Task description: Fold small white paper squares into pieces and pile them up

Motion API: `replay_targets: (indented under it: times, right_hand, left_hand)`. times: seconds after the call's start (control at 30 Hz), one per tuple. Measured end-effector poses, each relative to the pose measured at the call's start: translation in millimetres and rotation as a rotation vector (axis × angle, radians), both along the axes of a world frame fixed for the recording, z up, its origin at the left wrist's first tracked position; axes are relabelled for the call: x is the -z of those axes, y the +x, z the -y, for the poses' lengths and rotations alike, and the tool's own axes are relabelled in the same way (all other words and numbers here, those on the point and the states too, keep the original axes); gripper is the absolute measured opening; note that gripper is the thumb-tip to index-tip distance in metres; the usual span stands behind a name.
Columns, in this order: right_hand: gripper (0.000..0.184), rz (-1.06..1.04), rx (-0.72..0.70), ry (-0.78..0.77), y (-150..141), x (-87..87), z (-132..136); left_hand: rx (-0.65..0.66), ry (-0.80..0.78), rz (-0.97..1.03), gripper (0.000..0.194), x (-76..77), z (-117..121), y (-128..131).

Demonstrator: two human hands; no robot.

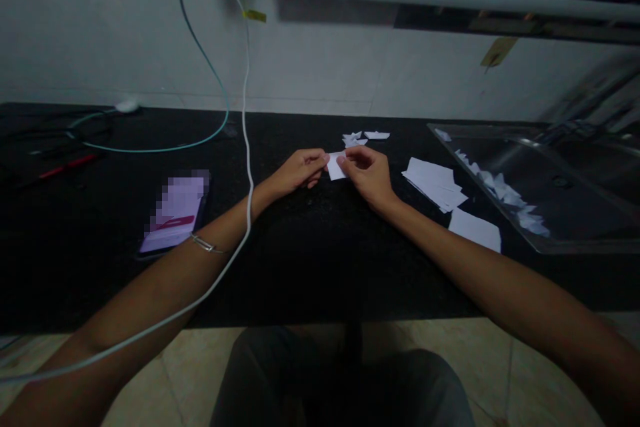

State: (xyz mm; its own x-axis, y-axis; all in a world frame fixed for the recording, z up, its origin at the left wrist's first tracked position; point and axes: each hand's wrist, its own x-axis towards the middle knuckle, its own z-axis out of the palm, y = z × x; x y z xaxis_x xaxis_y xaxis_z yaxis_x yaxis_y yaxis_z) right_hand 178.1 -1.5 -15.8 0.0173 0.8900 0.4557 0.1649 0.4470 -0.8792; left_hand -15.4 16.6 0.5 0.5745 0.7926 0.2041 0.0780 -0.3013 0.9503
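A small white piece of paper [337, 167] is held between my two hands over the dark counter. My left hand [301, 169] pinches its left edge, thumb and fingers closed. On the opposite side my right hand [369, 172] grips the paper with its thumb on the front face; the fingertips behind are partly hidden. Just beyond the hands lie several small folded paper pieces [354, 140]. To the right of my right hand rests a loose stack of white paper sheets [434, 181], with another paper stack [475, 229] nearer to me, partly behind my forearm.
A steel sink [550, 180] is at the right, with a row of folded papers [505, 193] along its left edge. A phone [175, 213] lies by my left forearm. A white cable [246, 113] hangs across that forearm. A teal cable [200, 140] loops at the left.
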Motion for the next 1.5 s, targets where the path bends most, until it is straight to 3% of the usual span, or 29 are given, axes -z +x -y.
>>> replay_targets:
  times: [0.3,0.53,0.83,1.3,1.5]
  right_hand:
    - [0.011,0.097,0.031,0.087,-1.8,-5.8,9.1]
    - [0.012,0.360,-0.002,0.328,-2.0,-12.5,20.4]
    - [0.018,0.585,-0.044,0.595,3.1,-9.3,15.4]
    - [0.022,0.747,-0.149,0.775,7.8,-16.2,13.7]
    - [0.023,0.723,-0.147,0.702,7.5,-15.0,13.8]
  left_hand:
    - [0.029,-0.086,0.020,0.030,-2.2,-0.9,-0.6]
    - [0.087,-0.116,0.098,0.028,3.7,-8.0,-2.1]
    - [0.057,-0.107,0.100,0.025,0.0,-6.0,-1.0]
    - [0.073,-0.091,0.188,0.026,4.3,-10.5,-1.9]
    - [0.075,-0.011,0.193,0.036,3.1,-9.7,-1.8]
